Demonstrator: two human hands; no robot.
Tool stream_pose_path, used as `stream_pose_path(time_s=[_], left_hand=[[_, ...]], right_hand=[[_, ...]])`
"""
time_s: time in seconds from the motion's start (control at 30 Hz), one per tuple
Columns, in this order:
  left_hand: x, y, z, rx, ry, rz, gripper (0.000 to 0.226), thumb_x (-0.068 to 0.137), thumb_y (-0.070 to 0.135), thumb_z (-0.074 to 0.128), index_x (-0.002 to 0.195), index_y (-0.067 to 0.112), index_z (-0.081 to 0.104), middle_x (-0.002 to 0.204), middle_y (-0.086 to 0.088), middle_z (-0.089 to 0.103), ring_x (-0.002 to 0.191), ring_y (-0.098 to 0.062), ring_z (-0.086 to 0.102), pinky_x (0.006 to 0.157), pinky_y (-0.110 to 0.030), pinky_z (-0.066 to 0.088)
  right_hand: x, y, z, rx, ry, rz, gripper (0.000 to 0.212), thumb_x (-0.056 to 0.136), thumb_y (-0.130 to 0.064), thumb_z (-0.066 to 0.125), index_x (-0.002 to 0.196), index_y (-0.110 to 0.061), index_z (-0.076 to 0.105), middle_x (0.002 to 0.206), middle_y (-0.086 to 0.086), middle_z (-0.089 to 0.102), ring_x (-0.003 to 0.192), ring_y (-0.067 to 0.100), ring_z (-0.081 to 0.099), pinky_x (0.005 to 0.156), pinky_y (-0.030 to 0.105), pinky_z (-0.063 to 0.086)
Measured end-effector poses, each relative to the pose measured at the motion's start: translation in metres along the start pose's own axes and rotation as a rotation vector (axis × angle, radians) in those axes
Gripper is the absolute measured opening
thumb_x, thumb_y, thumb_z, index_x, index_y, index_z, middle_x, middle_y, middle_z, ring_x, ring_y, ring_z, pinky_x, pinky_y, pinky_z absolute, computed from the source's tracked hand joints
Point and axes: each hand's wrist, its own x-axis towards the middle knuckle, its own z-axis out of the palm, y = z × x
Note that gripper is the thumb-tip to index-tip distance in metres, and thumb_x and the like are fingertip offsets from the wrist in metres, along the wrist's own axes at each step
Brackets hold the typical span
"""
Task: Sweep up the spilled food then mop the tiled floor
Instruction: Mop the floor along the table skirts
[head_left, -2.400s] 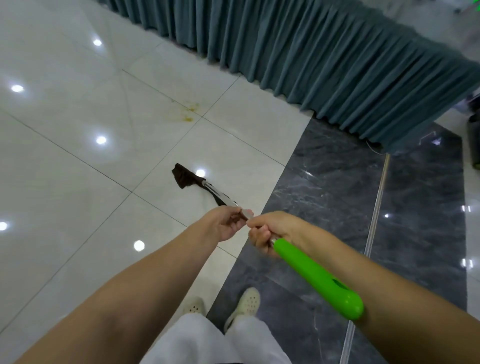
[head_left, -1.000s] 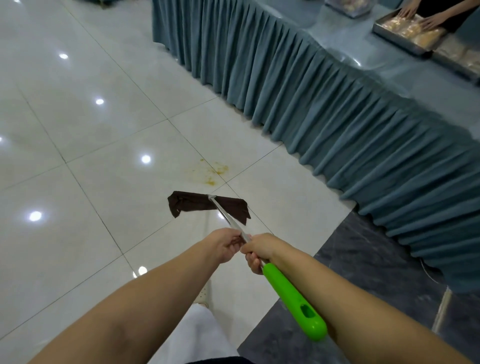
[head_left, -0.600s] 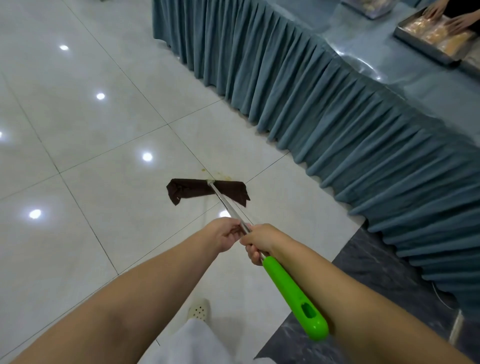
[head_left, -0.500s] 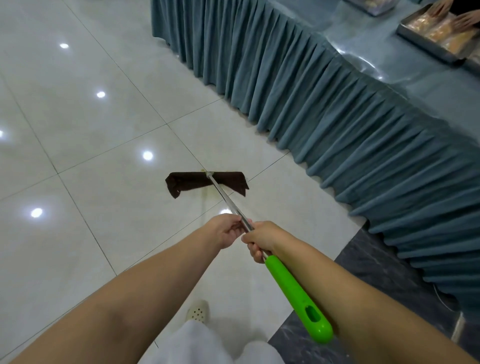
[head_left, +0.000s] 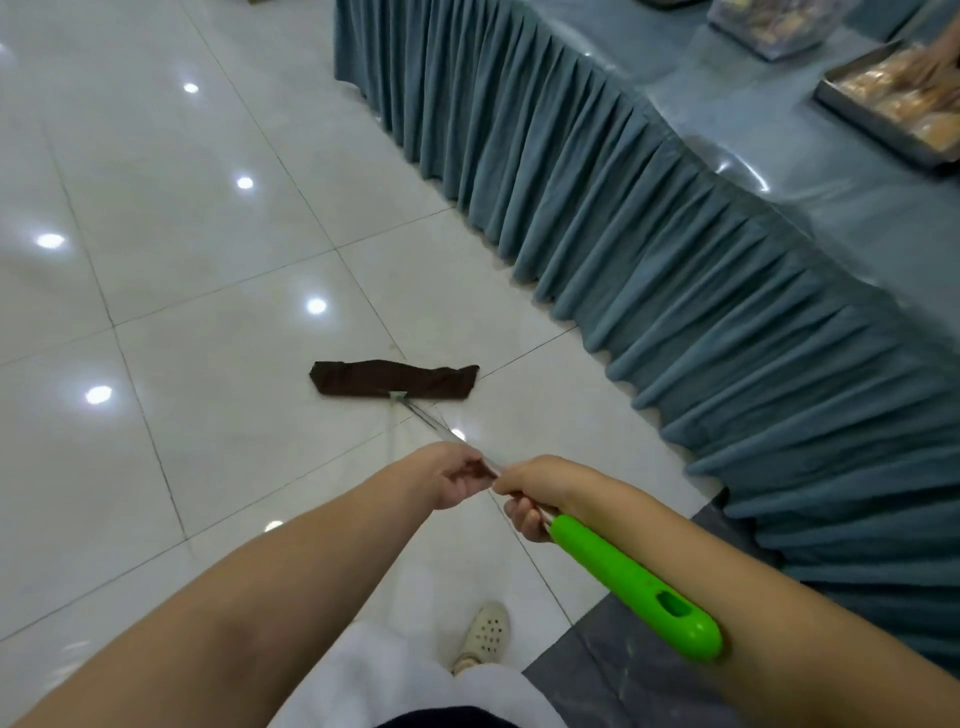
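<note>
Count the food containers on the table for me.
2. A metal tray of pastries sits at the right edge, and a clear box of food sits behind it at the top edge. More may lie out of frame.

We see glossy pale tiled floor (head_left: 197, 291) reflecting ceiling lights, beside a long table with pleated teal skirting (head_left: 649, 249).

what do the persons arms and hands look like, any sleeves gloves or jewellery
Both forearms are bare as far as the frame shows: no sleeves, and no gloves. No watch, bracelet or ring shows on the left hand or the right hand. Lower down, the person wears white trousers and a cream perforated clog.
</note>
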Motion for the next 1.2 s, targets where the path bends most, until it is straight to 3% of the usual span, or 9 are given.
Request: stream_pose_path(time_s=[0.17, 0.3, 0.37, 0.47, 0.6, 0.83, 0.97, 1.07, 1.2], left_hand=[[-0.002, -0.021, 0.049, -0.11, -0.024, -0.002, 0.029, 0.097, 0.0, 0.039, 0.068, -0.001, 0.045, 0.03, -0.01, 0.046, 0.03, -0.02, 0.055, 0.085, -0.036, 0.051], [-0.003, -0.029, 0.069, -0.22, -0.056, 0.005, 0.028, 0.097, 0.005, 0.037, 0.071, -0.001, 0.042, 0.034, -0.014, 0.05, 0.027, -0.021, 0.053, 0.038, -0.024, 0.051], [-0.001, -0.03, 0.077, -0.245, -0.049, 0.025, 0.032, 0.099, 0.008, 0.033, 0.069, -0.001, 0.039, 0.031, -0.013, 0.047, 0.023, -0.017, 0.049, 0.029, -0.02, 0.044], [0.009, -0.029, 0.082, -0.303, -0.016, 0.054, 0.031, 0.101, 0.009, 0.032, 0.071, 0.001, 0.036, 0.029, -0.011, 0.045, 0.02, -0.015, 0.045, 0.028, -0.017, 0.04], [0.03, -0.014, 0.074, -0.409, 0.009, 0.014, 0.028, 0.101, 0.015, 0.035, 0.075, 0.005, 0.038, 0.051, -0.006, 0.043, 0.039, -0.017, 0.048, 0.037, -0.018, 0.046], [0.07, 0.041, 0.063, -0.395, 0.041, -0.013, 0.027, 0.1, 0.019, 0.037, 0.079, 0.003, 0.041, 0.042, -0.009, 0.046, 0.031, -0.016, 0.047, 0.033, -0.019, 0.044], [0.096, 0.093, 0.059, -0.363, 0.072, 0.007, 0.028, 0.101, 0.021, 0.036, 0.081, 0.002, 0.041, 0.058, -0.01, 0.045, 0.028, -0.017, 0.048, 0.033, -0.02, 0.043], [0.108, 0.139, 0.052, -0.365, 0.104, 0.038, 0.029, 0.101, 0.02, 0.035, 0.078, 0.004, 0.041, 0.042, -0.008, 0.048, 0.025, -0.014, 0.046, 0.032, -0.018, 0.042], [0.125, 0.197, 0.037, -0.381, 0.134, 0.05, 0.03, 0.101, 0.021, 0.035, 0.076, 0.005, 0.041, 0.05, -0.008, 0.048, 0.041, -0.016, 0.047, 0.031, -0.016, 0.041]], right_hand=[[-0.025, 0.008, -0.048, -0.092, -0.001, 0.056, 0.023, 0.098, -0.01, 0.038, 0.075, -0.013, 0.038, 0.056, 0.0, 0.03, 0.023, 0.004, 0.03, 0.028, 0.007, 0.025], [-0.045, 0.004, -0.066, -0.166, -0.017, 0.058, 0.02, 0.098, -0.01, 0.04, 0.079, -0.012, 0.042, 0.058, 0.001, 0.031, 0.022, 0.004, 0.03, 0.027, 0.008, 0.027], [-0.054, 0.001, -0.069, -0.151, -0.037, 0.063, 0.014, 0.097, -0.009, 0.042, 0.088, -0.015, 0.05, 0.058, 0.001, 0.031, 0.022, 0.004, 0.031, 0.028, 0.008, 0.027], [-0.06, -0.004, -0.072, 0.05, -0.093, 0.063, 0.032, 0.095, -0.004, 0.039, 0.114, -0.027, 0.053, 0.056, 0.0, 0.034, 0.022, 0.004, 0.033, 0.027, 0.007, 0.027], [-0.055, -0.016, -0.066, 0.35, -0.209, 0.041, 0.039, 0.096, 0.002, 0.033, 0.108, -0.031, 0.05, 0.037, 0.001, 0.038, 0.023, 0.005, 0.034, 0.025, 0.009, 0.028], [-0.026, -0.068, -0.059, 0.29, -0.163, 0.043, 0.041, 0.094, 0.003, 0.034, 0.111, -0.031, 0.049, 0.045, 0.0, 0.035, 0.024, 0.003, 0.031, 0.026, 0.008, 0.025], [-0.003, -0.12, -0.061, 0.234, -0.186, 0.055, 0.025, 0.093, 0.002, 0.035, 0.091, -0.018, 0.049, 0.054, 0.0, 0.033, 0.024, 0.003, 0.032, 0.025, 0.009, 0.025], [0.018, -0.165, -0.057, 0.203, -0.189, 0.045, 0.024, 0.093, 0.002, 0.035, 0.084, -0.016, 0.047, 0.056, 0.0, 0.032, 0.024, 0.002, 0.031, 0.025, 0.009, 0.025], [0.043, -0.223, -0.045, 0.158, -0.184, 0.041, 0.024, 0.092, 0.002, 0.036, 0.085, -0.017, 0.048, 0.048, 0.0, 0.036, 0.024, 0.003, 0.032, 0.026, 0.009, 0.026]])
